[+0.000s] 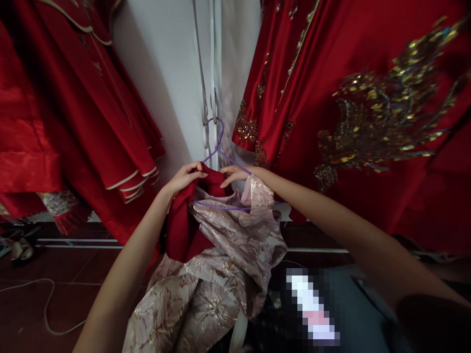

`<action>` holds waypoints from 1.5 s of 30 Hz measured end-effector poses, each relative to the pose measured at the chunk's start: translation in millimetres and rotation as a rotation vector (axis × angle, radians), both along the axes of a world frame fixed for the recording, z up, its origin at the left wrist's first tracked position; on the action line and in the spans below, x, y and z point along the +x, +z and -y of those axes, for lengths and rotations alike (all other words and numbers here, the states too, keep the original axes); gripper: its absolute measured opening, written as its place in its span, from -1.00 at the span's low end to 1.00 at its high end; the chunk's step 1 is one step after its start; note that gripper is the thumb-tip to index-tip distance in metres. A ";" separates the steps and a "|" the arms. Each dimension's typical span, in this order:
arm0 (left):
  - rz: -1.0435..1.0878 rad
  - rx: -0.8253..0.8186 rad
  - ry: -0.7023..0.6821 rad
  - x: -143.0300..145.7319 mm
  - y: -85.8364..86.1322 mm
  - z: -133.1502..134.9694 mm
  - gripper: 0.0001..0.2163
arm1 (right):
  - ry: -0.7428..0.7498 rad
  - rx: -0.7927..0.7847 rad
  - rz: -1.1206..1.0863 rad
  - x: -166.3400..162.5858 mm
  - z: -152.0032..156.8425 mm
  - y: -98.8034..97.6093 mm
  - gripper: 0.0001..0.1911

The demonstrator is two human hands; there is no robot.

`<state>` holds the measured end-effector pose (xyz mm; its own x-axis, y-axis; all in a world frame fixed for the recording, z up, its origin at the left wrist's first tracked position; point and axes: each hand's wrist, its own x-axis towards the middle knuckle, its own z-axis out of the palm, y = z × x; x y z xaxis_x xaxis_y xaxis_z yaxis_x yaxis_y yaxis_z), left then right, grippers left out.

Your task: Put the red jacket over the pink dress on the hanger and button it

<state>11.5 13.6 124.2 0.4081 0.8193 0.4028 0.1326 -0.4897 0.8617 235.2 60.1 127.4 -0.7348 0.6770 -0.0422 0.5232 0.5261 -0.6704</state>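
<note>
dark reddish-brown tiled floor (33, 314) below, with a thin white cord (46, 306) looping across its left edge. white cupboard doors (172, 73) straight ahead, long silver handles (206, 98) running down the middle seam. large red satin gown with gold sequin embroidery (368, 113) hanging at the right, filling the upper right corner. several red satin garments with cream piping (73, 108) hanging at the left, hems stacked in layers near the cupboard's lower left. pair of pale shoes (20, 247) on the floor at the far left edge, blurred.

in the middle, pale pink and gold brocade garment (217, 264) draped downward from a thin purple wire hanger (221, 162), hook rising in front of the cupboard handles. dark red fabric piece (187, 220) bunched over the hanger's left shoulder, touching the brocade and lying partly under it.

both bare arms stretched forward and slightly up, meeting at the hanger. left hand (184, 179) bent at the wrist, fingers curled and pinched on the top edge of the dark red fabric, just left of the hanger's neck. right hand (235, 174) palm down, fingers closed on the hanger's right shoulder where the brocade collar sits, fingertips touching the red fabric; cannot tell whether wire or cloth is the thing gripped. hands just beside each other, nearly touching.
</note>
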 end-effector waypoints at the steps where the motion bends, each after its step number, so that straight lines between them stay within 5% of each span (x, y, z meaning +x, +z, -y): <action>1: -0.007 0.010 0.007 -0.3 -0.6 -0.3 -0.81 | -0.008 0.039 0.018 -0.5 -2.1 -0.2 -0.67; 9: 0.165 -0.031 0.106 9.4 -7.1 -23.1 -0.77 | -0.579 0.687 0.057 12.5 -1.1 16.6 -0.77; 21: 0.281 -0.094 0.081 21.8 -15.3 -31.1 -0.81 | -0.903 0.710 0.300 91.2 -0.1 43.1 -0.72; 32: 0.234 -0.044 0.085 19.6 -15.2 -30.6 -0.83 | -0.817 0.769 0.360 183.6 50.1 2.2 -0.69; 38: 0.097 0.198 0.151 12.1 -14.7 -26.4 -0.81 | -0.710 0.591 0.176 199.5 74.3 5.9 -0.78; 41: 0.074 0.292 0.184 11.0 -17.3 -25.9 -0.81 | -0.705 0.355 -0.032 191.4 85.2 17.4 -0.82; 45: 0.059 0.363 0.229 8.6 -19.1 -26.7 -0.79 | -0.631 0.038 -0.158 169.3 91.5 27.2 -0.64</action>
<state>20.1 40.2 105.1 0.1999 0.6871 0.6985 0.2282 -0.7260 0.6488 404.5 -31.4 154.6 -0.1905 0.9795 0.0661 0.6364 0.1745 -0.7514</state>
